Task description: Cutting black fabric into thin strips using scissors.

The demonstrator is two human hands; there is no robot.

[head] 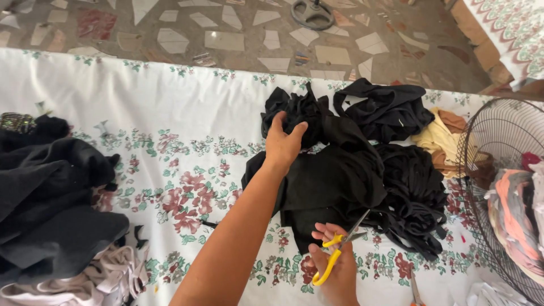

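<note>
— Gripping a bunched black garment point(294, 113) at the far end of the dark pile, the left hand point(283, 141) has its fingers curled over the cloth and its thumb spread to the side. Is that how you read it?

— Yes. The right hand point(334, 263) sits nearer the body with yellow-handled scissors point(334, 252); fingers are through the loops, and the blades point up and to the right, only slightly parted, their tips over the edge of the black fabric pile point(351, 175).

— So which step is this?

— I judge it as picking out and pulling a piece free before a cut. The cloth is held but not yet stretched between the hands, and no fabric sits between the blades.

— What would the next move call for?

— Probably drawing that piece clear of the tangle and pulling it taut, so a single layer meets the blades.

— Room to work?

— Open floral tablecloth point(170, 113) lies to the left of the pile. Another dark heap point(51, 192) with pale cloth point(107, 277) beneath it fills the left edge. On the right a wire fan-guard basket point(493, 141) holding coloured scraps stands close, touching a yellow garment point(436, 136), so that side is tight. A second tool's handle point(415, 290) lies near the table's front edge.
</note>
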